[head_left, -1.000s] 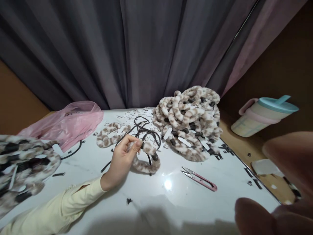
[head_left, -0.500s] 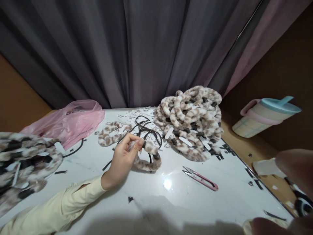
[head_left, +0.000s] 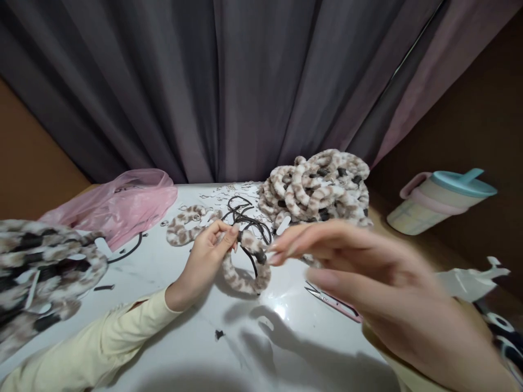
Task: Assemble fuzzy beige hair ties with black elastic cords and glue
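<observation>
My left hand (head_left: 206, 258) pinches one end of a fuzzy brown-and-white spotted hair band (head_left: 241, 272) that curls on the white table (head_left: 261, 337). My right hand (head_left: 368, 277) reaches in from the right, fingers stretched out and slightly blurred, with the fingertips close to the band's dark end (head_left: 261, 257). Nothing shows in that hand. Black elastic cords (head_left: 245, 220) lie just behind the band.
A heap of the same fuzzy bands (head_left: 322, 188) sits at the back right, another pile (head_left: 41, 272) at the left edge. Pink-handled thread snips (head_left: 335, 302) lie partly under my right hand. A pink plastic bag (head_left: 118, 204), a lidded cup (head_left: 443, 198) and small metal bits are around.
My right hand, earlier only a blur at the lower right corner, has swung up and left over the table to the band's dark end. My left hand keeps its pinch.
</observation>
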`<state>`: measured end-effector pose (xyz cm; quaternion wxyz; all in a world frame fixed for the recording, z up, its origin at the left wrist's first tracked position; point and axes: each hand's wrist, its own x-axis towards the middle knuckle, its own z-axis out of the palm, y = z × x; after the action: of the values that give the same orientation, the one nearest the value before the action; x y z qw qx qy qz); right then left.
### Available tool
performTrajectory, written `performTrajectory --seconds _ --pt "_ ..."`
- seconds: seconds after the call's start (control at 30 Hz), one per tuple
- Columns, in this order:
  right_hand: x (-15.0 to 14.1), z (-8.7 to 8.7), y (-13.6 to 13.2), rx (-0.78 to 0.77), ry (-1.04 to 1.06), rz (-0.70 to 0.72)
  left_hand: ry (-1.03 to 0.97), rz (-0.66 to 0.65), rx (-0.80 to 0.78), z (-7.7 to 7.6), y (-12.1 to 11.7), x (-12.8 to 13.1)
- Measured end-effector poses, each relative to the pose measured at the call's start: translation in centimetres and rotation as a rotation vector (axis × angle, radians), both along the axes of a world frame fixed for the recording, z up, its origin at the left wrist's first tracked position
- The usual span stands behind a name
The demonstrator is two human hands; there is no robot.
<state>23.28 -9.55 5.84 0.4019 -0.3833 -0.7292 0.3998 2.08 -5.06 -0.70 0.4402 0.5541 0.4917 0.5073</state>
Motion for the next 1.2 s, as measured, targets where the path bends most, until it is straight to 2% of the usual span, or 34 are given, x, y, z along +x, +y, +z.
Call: performTrajectory --seconds 0.07,0.13,0.3,0.43,0.53,0.63,0.73,0.87,1.03,1.1,1.2 --pt "-2.1 0.4 0.6 -0.146 -0.100 0.105 -0.084 -0.013 -0.076 0.0 0.3 0.0" --pt "-3.5 -0.1 1.0 -0.201 -0.239 0.179 -0.165 -0.025 -0.135 -0.2 0.5 -0.1" --pt "-4.7 -3.8 1.5 -0.192 -0.388 0.199 -0.310 -0.046 -0.235 -0.5 1.0 -0.3" --pt "-5.3 -6.0 1.9 -0.271 -0.326 0.184 -0.435 -0.077 -0.386 -0.5 1.2 -0.2" --pt "-6.0 -6.7 2.3 -0.421 -0.128 0.171 -0.435 -0.085 -0.404 -0.5 1.1 -0.1" --pt "-6.7 -6.5 2.8 -0.579 0.086 0.148 -0.300 -0.086 -0.277 -0.3 0.9 -0.1" --pt "-7.0 -5.9 3.0 -0.627 0.147 0.089 -0.036 -0.008 -0.020 0.1 0.5 -0.2" --pt "-6.6 -5.5 2.9 -0.490 0.074 0.087 0.297 0.108 0.294 -0.2 0.3 -0.4" --pt "-6.1 -5.4 2.6 -0.342 -0.046 0.112 0.460 0.086 0.683 -1.5 0.7 -0.7" --pt "-6.0 -5.2 2.5 -0.321 -0.090 0.104 0.479 0.078 0.764 -1.6 0.9 -0.7" --pt "-6.0 -4.7 2.3 -0.301 -0.156 0.081 0.508 0.078 0.804 -1.5 1.0 -0.8"
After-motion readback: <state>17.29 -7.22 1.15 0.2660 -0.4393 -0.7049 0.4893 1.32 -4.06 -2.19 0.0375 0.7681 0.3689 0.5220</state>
